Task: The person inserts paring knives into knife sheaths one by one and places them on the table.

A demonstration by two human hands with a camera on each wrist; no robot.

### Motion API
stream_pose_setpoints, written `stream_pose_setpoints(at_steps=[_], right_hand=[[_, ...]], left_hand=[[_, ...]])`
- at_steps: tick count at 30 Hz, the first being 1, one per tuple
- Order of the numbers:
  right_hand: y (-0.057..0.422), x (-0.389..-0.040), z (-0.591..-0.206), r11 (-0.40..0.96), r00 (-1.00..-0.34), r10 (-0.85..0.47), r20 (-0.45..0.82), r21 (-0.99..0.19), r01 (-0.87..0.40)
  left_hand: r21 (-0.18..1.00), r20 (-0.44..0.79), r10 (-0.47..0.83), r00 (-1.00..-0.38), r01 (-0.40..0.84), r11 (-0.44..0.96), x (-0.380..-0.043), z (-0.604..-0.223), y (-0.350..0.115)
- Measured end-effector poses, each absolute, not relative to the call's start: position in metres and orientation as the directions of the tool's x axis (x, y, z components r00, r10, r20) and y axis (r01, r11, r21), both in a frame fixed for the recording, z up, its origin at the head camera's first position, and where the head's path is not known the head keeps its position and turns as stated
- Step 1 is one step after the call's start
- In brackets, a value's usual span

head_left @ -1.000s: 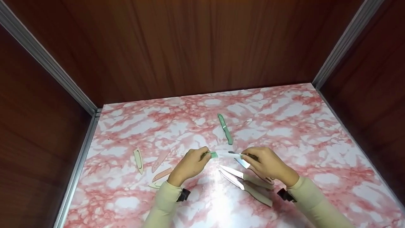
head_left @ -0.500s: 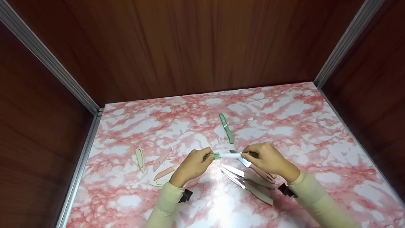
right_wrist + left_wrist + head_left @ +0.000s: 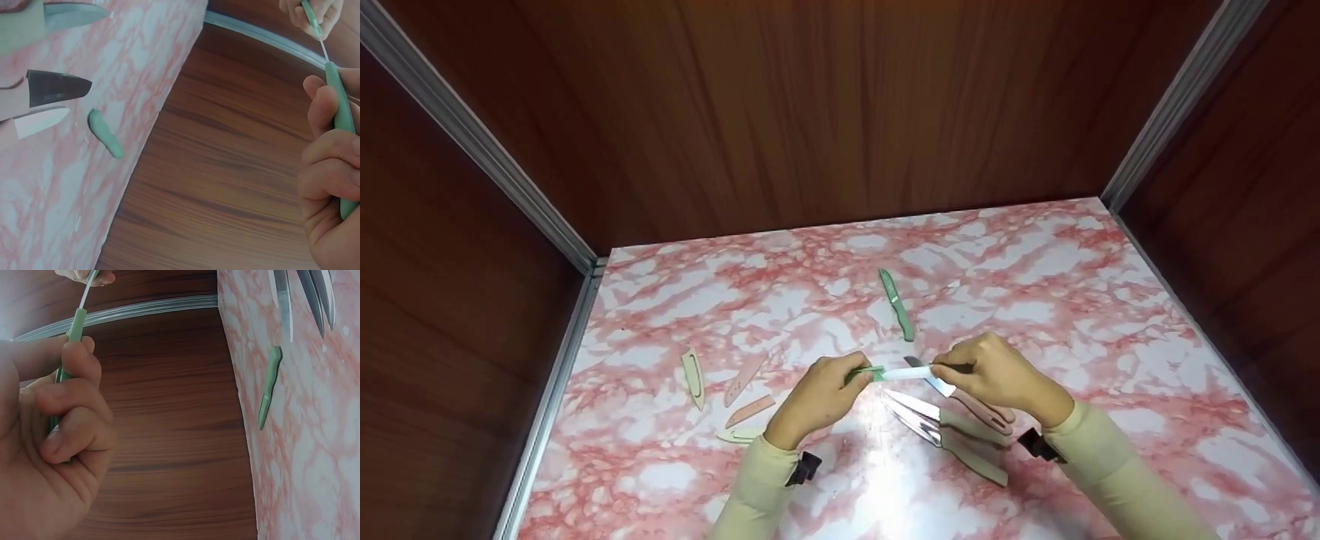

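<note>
In the head view, the left hand [image 3: 819,391] is gripping a green sheath [image 3: 877,373], and the right hand [image 3: 997,377] is holding a knife [image 3: 907,372] by its handle. Both things are hanging above the table [image 3: 1035,270], the blade's tip meeting the sheath's mouth. Beyond them a sheathed knife [image 3: 897,306] is lying. Loose sheaths [image 3: 750,409], pink and cream, are lying left of the left hand; bare knives [image 3: 975,463] are lying below and beside the right hand, blades pointing left.

In the left wrist view, the fingers are clamping on the sheath, curling round its length. The blade is running into its mouth; how deep, I cannot tell. The sheathed knife is lying well apart.

In the right wrist view, the fingers are wrapping round the knife's green handle, the blade pointing at the sheath. A brown panel [image 3: 219,146] is standing behind.
</note>
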State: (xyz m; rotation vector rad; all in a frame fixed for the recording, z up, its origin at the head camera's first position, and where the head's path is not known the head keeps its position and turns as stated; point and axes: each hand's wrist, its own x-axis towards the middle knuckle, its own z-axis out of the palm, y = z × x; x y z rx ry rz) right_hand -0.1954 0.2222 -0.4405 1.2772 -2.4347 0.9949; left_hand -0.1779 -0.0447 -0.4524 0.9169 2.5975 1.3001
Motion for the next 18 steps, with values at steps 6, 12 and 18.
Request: stream_pose_setpoints(at_steps=[6, 12, 18], right_hand=[[0.2194, -0.1953, -0.439, 0.366, -0.56, -0.663, 0.497, -0.438, -0.821], [0.218, -0.1953, -0.4378, 0.389, -0.582, -0.679, 0.447, -0.454, -0.802], [0.2149, -0.1975, -0.4396, 0.372, -0.59, -0.692, 0.416, -0.495, -0.785]], left_hand=[[0.74, 0.197, 0.539, -0.819, 0.485, 0.466, -0.1774, -0.451, -0.0421], [0.737, 0.178, 0.534, -0.827, 0.472, 0.484, -0.1767, -0.4535, -0.0395], [0.749, 0.175, 0.513, -0.84, 0.452, 0.485, -0.177, -0.4597, -0.0391]])
